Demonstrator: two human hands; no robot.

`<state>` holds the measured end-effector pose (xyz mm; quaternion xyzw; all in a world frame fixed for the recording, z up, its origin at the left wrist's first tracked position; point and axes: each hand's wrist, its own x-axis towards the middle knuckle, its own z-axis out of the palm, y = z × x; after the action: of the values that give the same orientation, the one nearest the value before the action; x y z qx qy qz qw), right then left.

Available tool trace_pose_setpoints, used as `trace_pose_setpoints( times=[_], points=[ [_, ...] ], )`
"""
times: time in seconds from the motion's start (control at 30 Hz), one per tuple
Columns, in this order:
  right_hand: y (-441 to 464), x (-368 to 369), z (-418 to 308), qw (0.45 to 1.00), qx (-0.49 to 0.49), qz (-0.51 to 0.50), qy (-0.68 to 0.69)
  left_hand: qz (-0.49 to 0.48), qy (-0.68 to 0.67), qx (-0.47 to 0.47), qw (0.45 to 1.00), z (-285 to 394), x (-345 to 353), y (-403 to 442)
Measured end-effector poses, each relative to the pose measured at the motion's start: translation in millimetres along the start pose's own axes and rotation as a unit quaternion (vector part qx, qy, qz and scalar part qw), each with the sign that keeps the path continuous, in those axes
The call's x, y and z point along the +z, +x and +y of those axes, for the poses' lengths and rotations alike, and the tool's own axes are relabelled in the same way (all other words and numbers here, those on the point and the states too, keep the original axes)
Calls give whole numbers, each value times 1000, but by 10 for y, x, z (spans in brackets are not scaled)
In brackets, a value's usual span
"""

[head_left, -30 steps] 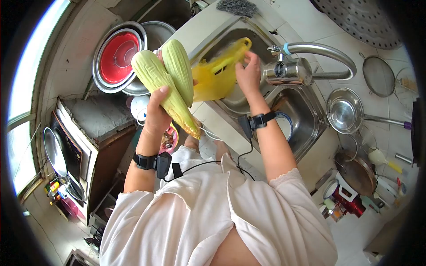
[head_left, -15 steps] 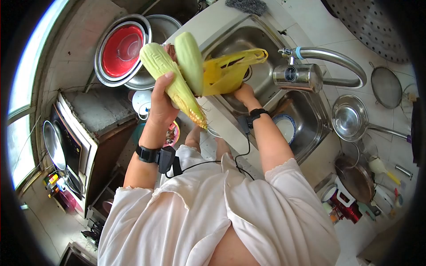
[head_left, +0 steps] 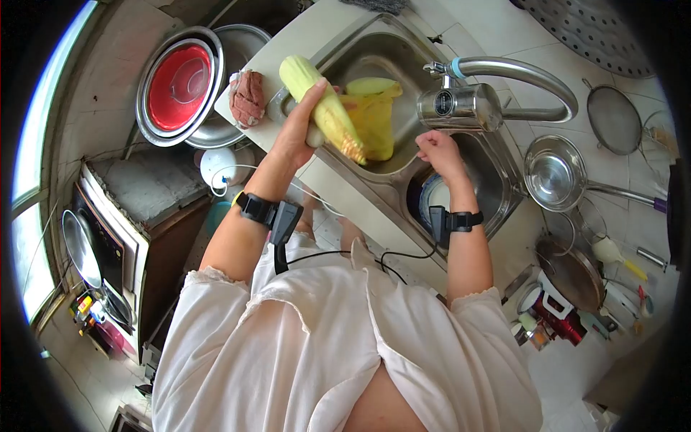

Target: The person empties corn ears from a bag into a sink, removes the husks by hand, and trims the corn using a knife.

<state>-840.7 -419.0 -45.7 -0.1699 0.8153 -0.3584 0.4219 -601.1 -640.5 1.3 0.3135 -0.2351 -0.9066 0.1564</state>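
My left hand (head_left: pixel 299 129) is wrapped round an ear of corn (head_left: pixel 317 97), partly in its pale green husk, with yellow kernels showing at the lower end. A pale rounded end shows under this hand; what it belongs to is hidden. In the upper sink basin (head_left: pixel 353 57) lies a yellow plastic bag (head_left: pixel 373 129), close beside the corn's tip. A light green, smooth, long vegetable (head_left: pixel 371 86) rests at the bag's far side, partly covered. Above the divider between the basins, apart from the bag, my right hand (head_left: pixel 440 155) has its fingers curled; nothing shows in them.
A faucet (head_left: pixel 461 104) reaches over the sink from the right. A bowl (head_left: pixel 435 198) sits in the nearer basin. At the counter's left corner lies a reddish-brown cloth (head_left: pixel 247 99). Metal basins with a red one (head_left: pixel 180 86) stand left; a saucepan (head_left: pixel 554 173) is right.
My right hand has let go of the yellow bag and moved right and nearer. The bag and the light green vegetable are now down in the sink. My left hand has moved right with the corn.
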Motion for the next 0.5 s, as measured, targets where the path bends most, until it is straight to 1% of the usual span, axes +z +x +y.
trace_pose_setpoints(
  times=[0.03, 0.07, 0.1, 0.13, 0.2, 0.23, 0.27, 0.3, 0.33, 0.37, 0.4, 0.47, 0.5],
  points=[
    [-41, 39, -20, 993, -48, -15, -110, 19, 68, -6, 997, -5, -23, 81],
    [-80, 129, -32, 985, -79, -71, -138, 39, 137, -12, 990, -29, -54, 127],
    [-99, 264, -61, 969, -95, -119, -195, 50, 156, 15, 986, -50, 15, 139],
    [-108, 414, -85, 947, -111, -167, -250, 38, 195, 17, 980, -34, 19, 195],
    [-85, 765, -67, 902, -199, -172, -343, 9, 207, -14, 978, 31, -2, 299],
    [-11, 907, -17, 886, -205, -178, -377, 12, 208, -13, 978, 48, -3, 347],
    [55, 1049, 47, 885, -206, -181, -375, 22, 244, 14, 969, 45, 1, 391],
    [157, 1195, 139, 851, -209, -134, -463, 32, 281, 42, 958, 55, -7, 411],
    [239, 1291, 158, 807, -211, -84, -546, 36, 282, 45, 958, 99, -7, 392],
    [307, 1340, 189, 793, -229, -57, -562, 57, 329, 67, 940, 143, -18, 363],
    [361, 1383, 192, 792, -232, -61, -561, 78, 375, 87, 920, 182, -34, 323],
    [505, 1430, 169, 719, -267, -47, -640, 102, 391, 93, 910, 191, -81, 163],
    [659, 1446, 375, 727, -320, -36, -606, 115, 407, 113, 899, 189, -117, 77]
  ],
)
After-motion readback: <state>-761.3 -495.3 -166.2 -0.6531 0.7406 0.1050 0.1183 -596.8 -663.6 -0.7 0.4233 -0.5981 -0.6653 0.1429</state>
